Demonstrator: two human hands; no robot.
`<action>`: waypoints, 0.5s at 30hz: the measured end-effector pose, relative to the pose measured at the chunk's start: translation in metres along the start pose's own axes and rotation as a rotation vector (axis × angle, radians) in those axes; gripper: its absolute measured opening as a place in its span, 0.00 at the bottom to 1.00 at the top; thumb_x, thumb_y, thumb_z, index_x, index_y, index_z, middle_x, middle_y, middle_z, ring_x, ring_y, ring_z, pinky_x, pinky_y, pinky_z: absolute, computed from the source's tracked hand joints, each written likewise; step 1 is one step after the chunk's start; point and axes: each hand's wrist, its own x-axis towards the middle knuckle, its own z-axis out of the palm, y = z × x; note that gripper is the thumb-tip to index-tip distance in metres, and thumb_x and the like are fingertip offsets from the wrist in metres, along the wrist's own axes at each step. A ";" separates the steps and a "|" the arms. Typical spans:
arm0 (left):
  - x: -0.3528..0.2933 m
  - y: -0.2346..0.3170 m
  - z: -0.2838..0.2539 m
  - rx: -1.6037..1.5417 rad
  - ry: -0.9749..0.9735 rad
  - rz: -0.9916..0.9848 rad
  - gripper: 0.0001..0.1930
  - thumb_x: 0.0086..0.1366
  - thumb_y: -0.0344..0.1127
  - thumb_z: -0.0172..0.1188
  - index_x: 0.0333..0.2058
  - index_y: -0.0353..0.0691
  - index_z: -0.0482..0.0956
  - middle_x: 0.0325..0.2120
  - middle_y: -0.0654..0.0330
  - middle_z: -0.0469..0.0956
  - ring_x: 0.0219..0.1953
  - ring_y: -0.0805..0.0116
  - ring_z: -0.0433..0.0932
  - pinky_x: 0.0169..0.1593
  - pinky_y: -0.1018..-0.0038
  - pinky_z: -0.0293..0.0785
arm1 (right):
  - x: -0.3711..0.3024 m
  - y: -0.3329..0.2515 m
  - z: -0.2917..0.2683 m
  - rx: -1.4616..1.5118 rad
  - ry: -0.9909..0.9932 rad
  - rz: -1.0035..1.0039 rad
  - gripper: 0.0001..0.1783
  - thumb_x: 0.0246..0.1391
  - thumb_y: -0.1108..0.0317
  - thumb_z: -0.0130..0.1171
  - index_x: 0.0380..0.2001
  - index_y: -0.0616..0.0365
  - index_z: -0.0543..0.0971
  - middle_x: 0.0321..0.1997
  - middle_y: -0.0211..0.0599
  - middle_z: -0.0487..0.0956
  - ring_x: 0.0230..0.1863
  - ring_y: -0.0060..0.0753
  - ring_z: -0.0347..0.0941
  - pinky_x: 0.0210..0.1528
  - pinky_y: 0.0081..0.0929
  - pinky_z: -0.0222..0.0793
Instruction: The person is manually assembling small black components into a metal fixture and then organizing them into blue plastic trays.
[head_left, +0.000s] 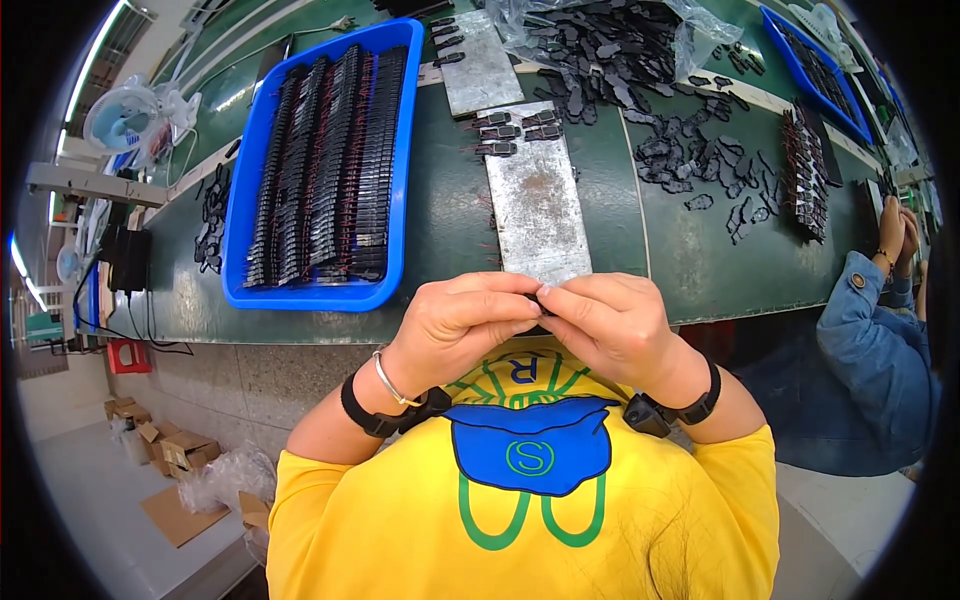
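Note:
My left hand (pixel 465 312) and my right hand (pixel 612 318) meet in front of my chest at the table's near edge. Both pinch a small black part (pixel 541 304) between thumbs and fingertips; most of it is hidden by the fingers, so its kind cannot be made out. Just beyond my hands lies a worn metal plate (pixel 540 215). On its far end sit several small black parts (pixel 497 133) with pale centres. A second metal plate (pixel 478 70) lies farther off, with more such black parts along its left edge.
Left stands a blue tray (pixel 232 255) packed with rows of black parts and red wires. Loose black flat pieces (pixel 690 150) spread across the green table (pixel 440 200) at right, near a stacked block of parts (pixel 806 175). Another person's denim sleeve (pixel 868 320) is at far right.

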 end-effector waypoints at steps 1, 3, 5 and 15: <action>0.000 0.000 -0.001 -0.039 -0.010 -0.020 0.08 0.54 0.22 0.65 0.35 0.36 0.83 0.39 0.52 0.81 0.40 0.62 0.82 0.43 0.75 0.78 | 0.000 0.000 -0.001 -0.010 0.001 -0.014 0.16 0.36 0.77 0.69 0.34 0.61 0.80 0.28 0.36 0.79 0.25 0.37 0.77 0.25 0.26 0.73; -0.001 -0.002 -0.001 -0.077 -0.022 -0.040 0.08 0.54 0.22 0.65 0.34 0.35 0.83 0.41 0.51 0.81 0.41 0.63 0.81 0.45 0.75 0.78 | -0.001 0.000 -0.002 -0.030 0.004 -0.041 0.16 0.36 0.77 0.69 0.33 0.61 0.80 0.27 0.36 0.78 0.25 0.36 0.77 0.24 0.26 0.72; -0.003 -0.006 0.001 -0.201 0.009 -0.106 0.09 0.56 0.23 0.64 0.37 0.35 0.82 0.39 0.53 0.81 0.40 0.66 0.81 0.45 0.75 0.78 | -0.001 0.000 -0.003 -0.028 0.007 -0.052 0.16 0.36 0.77 0.69 0.33 0.61 0.80 0.28 0.36 0.78 0.24 0.35 0.77 0.24 0.26 0.72; -0.007 0.000 0.010 -0.670 0.077 -0.568 0.15 0.60 0.24 0.62 0.46 0.32 0.77 0.37 0.57 0.81 0.39 0.74 0.80 0.43 0.79 0.78 | -0.004 0.007 -0.002 -0.116 0.032 -0.103 0.16 0.36 0.77 0.69 0.33 0.61 0.80 0.28 0.35 0.77 0.24 0.34 0.76 0.24 0.26 0.71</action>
